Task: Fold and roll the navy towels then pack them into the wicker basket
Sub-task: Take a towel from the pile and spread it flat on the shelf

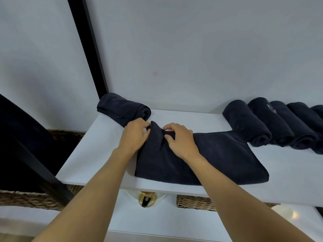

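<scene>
Navy towels sit on a white shelf (201, 119), none of them yet in a basket as far as the view shows. The largest dark shape is the folded towel (201, 158), a long flat band across the middle of the shelf, its right end touching the row of rolled towels (272, 123). That row holds at least five finished rolls side by side against the wall, the last one cut off by the frame edge. One more rolled towel (122, 108) lies apart at the back left corner.

Below the shelf, a wicker basket (194, 202) shows under the front edge. A second one (26, 198) is at lower left. Which is meant for packing cannot be told, and their insides are hidden.

The left hand (134, 135) and right hand (180, 138) are both at the folded towel's left end, fingers curled and pinching a raised ridge of cloth.

By my reading, folding of this towel is done and its roll is just being started. Most towels are rolled, but all of the packing is left.
</scene>
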`<state>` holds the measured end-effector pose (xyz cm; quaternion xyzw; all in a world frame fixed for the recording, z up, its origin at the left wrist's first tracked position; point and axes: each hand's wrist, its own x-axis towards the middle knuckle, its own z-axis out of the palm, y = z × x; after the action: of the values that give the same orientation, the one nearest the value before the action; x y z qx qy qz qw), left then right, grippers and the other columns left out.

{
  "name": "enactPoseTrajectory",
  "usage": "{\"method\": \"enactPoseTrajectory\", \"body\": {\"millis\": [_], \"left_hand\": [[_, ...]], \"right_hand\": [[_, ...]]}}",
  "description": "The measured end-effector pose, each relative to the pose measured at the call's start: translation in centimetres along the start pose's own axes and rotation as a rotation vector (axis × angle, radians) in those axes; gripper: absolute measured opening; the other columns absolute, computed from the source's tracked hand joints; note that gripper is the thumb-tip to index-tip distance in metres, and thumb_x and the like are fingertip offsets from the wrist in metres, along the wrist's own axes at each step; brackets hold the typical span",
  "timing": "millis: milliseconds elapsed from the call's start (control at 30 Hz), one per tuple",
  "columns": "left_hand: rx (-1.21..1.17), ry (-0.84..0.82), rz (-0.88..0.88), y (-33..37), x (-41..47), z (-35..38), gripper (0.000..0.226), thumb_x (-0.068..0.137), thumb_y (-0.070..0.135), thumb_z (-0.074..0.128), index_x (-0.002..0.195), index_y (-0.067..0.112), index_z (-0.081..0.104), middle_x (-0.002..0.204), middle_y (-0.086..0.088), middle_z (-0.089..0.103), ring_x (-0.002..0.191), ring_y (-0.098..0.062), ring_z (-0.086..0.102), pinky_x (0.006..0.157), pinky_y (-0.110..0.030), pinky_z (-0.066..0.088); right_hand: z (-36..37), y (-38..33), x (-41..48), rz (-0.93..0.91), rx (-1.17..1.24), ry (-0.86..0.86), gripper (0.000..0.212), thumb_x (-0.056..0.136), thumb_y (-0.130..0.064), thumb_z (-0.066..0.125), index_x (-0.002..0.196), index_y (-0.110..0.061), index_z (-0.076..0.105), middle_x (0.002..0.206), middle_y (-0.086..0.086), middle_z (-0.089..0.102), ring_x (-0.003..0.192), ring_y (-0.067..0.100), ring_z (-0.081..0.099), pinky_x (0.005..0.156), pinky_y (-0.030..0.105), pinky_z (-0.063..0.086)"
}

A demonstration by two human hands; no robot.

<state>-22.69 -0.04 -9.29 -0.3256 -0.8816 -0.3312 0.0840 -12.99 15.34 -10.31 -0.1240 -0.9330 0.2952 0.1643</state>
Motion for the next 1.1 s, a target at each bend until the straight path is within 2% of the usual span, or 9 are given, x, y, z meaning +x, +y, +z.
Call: {"method": "enactPoseTrajectory", "body": {"millis": [133,300,400,467,567,733,867,1000,1100], "left_hand": [[0.032,0.058,0.010,-0.6,0.5,-0.8,0.027,0.090,0.007,0.056,0.107,0.017,0.075,0.090,-0.003,0.068,0.084,-0.020,0.060,0.077,-0.033,0.048],[-0.168,0.135,-0.414,-1.0,0.5,-1.4,0.021,0.092,0.003,0.057,0.097,0.014,0.075,0.094,-0.005,0.074,0.082,-0.020,0.068,0.085,-0.034,0.055],[-0.156,0.325,-0.185,1.6,-0.7,-1.2,0.025,0.095,0.008,0.051,0.107,0.013,0.072,0.104,-0.001,0.073,0.095,-0.018,0.065,0.088,-0.030,0.050],[-0.083,0.087,0.099,3.5,-2.2,0.2,0.029,0.099,0.020,0.048,0.123,0.017,0.064,0.114,0.003,0.070,0.101,-0.017,0.063,0.088,-0.032,0.049],[0.303,-0.266,0.101,1.8,-3.1,1.3,0.042,0.105,0.036,0.031,0.142,0.022,0.043,0.143,0.004,0.049,0.131,-0.021,0.045,0.107,-0.039,0.035],[0.564,-0.199,-0.125,0.5,-3.5,-1.2,0.037,0.104,0.042,0.030,0.120,0.017,0.053,0.129,-0.002,0.056,0.117,-0.027,0.049,0.096,-0.040,0.037],[0.302,-0.131,-0.398,4.7,-4.8,-0.7,0.048,0.092,0.056,0.051,0.111,0.012,0.054,0.114,-0.009,0.060,0.107,-0.030,0.054,0.084,-0.040,0.046],[-0.100,-0.087,-0.588,5.5,-4.4,-0.7,0.036,0.087,0.015,0.063,0.121,0.010,0.053,0.121,-0.011,0.059,0.108,-0.033,0.057,0.079,-0.033,0.043],[-0.155,-0.037,-0.623,3.1,-5.2,-3.1,0.038,0.086,0.012,0.064,0.123,0.008,0.058,0.123,-0.014,0.061,0.109,-0.034,0.058,0.089,-0.036,0.048]], "right_hand": [[-0.1,-0.1,0.0,-0.013,-0.042,0.014,0.024,0.097,-0.025,0.053,0.120,-0.029,0.058,0.119,-0.010,0.061,0.114,0.013,0.051,0.098,0.032,0.029],[0.0,-0.2,-0.3,-0.101,-0.165,0.034,0.026,0.099,-0.028,0.049,0.122,-0.033,0.059,0.121,-0.009,0.054,0.112,0.013,0.047,0.098,0.029,0.024],[0.2,-0.3,-0.3,-0.120,-0.212,0.033,0.027,0.100,-0.030,0.048,0.124,-0.031,0.059,0.125,-0.008,0.054,0.113,0.013,0.048,0.101,0.029,0.024],[0.2,-0.4,-0.2,-0.104,-0.182,0.018,0.028,0.101,-0.024,0.045,0.126,-0.025,0.058,0.128,-0.005,0.055,0.115,0.015,0.051,0.105,0.029,0.027],[-0.3,0.1,-0.3,-0.062,-0.099,0.014,0.030,0.103,-0.019,0.043,0.130,-0.019,0.056,0.131,-0.001,0.057,0.118,0.018,0.053,0.108,0.030,0.029],[-3.6,4.0,-0.6,-0.036,-0.279,-0.098,0.033,0.105,-0.032,0.034,0.114,-0.019,0.063,0.114,-0.001,0.066,0.101,0.020,0.059,0.106,0.038,0.034],[-6.2,6.9,-1.1,-0.005,-0.327,-0.089,0.040,0.103,-0.039,0.032,0.099,-0.016,0.064,0.102,-0.003,0.067,0.094,0.023,0.060,0.096,0.041,0.041],[-6.4,6.7,-1.6,0.010,-0.305,-0.149,0.046,0.104,-0.043,0.030,0.136,-0.020,0.054,0.140,-0.002,0.054,0.128,0.023,0.049,0.116,0.042,0.025],[-6.6,7.3,-2.0,-0.016,-0.413,-0.242,0.051,0.104,-0.047,0.021,0.148,-0.026,0.036,0.156,-0.003,0.034,0.144,0.016,0.029,0.121,0.042,0.009]]}}
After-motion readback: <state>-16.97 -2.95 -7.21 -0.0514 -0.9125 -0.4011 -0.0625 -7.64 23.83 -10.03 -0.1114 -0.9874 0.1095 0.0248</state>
